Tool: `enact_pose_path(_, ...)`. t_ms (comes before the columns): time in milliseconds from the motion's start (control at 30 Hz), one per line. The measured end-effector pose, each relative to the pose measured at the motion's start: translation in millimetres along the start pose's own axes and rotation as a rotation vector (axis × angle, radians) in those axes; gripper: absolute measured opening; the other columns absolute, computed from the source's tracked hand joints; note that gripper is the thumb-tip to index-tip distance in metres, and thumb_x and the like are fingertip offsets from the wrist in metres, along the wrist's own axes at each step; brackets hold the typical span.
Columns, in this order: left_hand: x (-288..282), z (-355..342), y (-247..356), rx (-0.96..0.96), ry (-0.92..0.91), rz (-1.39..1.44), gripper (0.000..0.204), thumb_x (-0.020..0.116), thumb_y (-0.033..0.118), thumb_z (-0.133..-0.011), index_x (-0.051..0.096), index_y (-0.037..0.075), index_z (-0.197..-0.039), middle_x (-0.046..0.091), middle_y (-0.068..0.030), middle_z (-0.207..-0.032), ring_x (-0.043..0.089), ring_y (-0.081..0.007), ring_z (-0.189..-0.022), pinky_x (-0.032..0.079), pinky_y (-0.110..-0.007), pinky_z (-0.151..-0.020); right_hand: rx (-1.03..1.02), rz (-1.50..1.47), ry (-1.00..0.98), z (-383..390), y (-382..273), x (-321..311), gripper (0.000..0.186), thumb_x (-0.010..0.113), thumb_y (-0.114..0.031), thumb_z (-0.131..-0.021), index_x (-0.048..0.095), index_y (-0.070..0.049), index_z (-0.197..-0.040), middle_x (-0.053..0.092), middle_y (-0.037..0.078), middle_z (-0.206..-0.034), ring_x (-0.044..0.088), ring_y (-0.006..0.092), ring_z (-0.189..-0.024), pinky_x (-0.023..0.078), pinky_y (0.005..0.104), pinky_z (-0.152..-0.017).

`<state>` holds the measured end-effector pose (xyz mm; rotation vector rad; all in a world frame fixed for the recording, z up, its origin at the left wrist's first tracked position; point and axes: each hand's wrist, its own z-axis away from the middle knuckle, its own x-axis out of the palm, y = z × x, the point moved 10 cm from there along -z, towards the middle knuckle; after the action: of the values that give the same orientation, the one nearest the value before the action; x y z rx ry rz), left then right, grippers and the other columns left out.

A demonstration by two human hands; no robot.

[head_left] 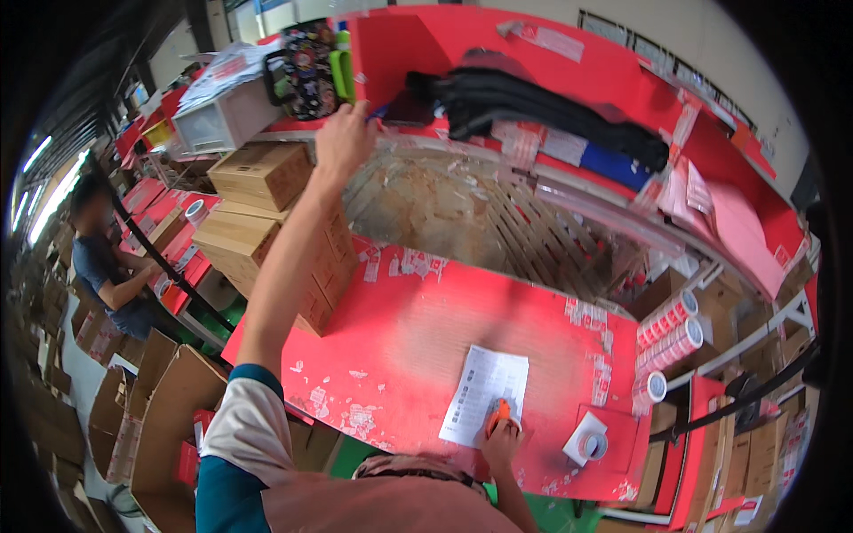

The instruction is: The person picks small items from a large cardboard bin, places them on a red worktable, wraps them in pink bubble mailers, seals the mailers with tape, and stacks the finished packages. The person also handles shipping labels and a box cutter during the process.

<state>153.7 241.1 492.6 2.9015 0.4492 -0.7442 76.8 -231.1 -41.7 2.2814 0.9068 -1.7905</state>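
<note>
My left hand (345,138) is raised to the shelf edge, fingers curled beside a green-handled item (342,73) and a dark patterned container (307,71); what it grips, if anything, is unclear. My right hand (502,437) is closed on an orange tool (498,411), over a printed paper sheet (471,382) on the red worktable (373,346). Right of it, a tape roll (592,444) rests near a white card (576,435).
Stacked cartons (235,244) occupy the table's left. Tape rolls (666,330) line its right. The red shelf (542,35) holds a black bundle (533,102) and pink sheets (724,222). A co-worker (111,275) is at a bench on the left, behind open boxes (169,426).
</note>
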Motion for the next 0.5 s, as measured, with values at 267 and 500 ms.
enact_pose_path(267,12,11,-24,0.272,0.256,-0.067,0.022,0.056,0.016,-0.094,0.075,0.014,-0.104,0.072,-0.0106,-0.098,0.067,-0.0315,-0.094,0.054,-0.042,-0.083,0.066,0.053,0.131,15,37,-1,0.047,0.057,-0.013,-0.085,0.051,0.011,-0.126,0.059,0.03,-0.114,0.053,0.0444,-0.113,0.036,0.0571,-0.103)
enact_pose_path(500,-24,201,-62,-0.532,0.215,0.793,0.025,0.062,0.019,-0.098,0.072,-0.001,-0.109,0.072,-0.0076,-0.089,0.067,-0.0146,-0.079,0.055,-0.038,-0.073,0.518,0.246,0.081,15,94,-38,0.05,0.068,-0.026,-0.088,0.052,0.005,-0.124,0.058,0.021,-0.105,0.052,0.0388,-0.108,0.037,0.0509,-0.1)
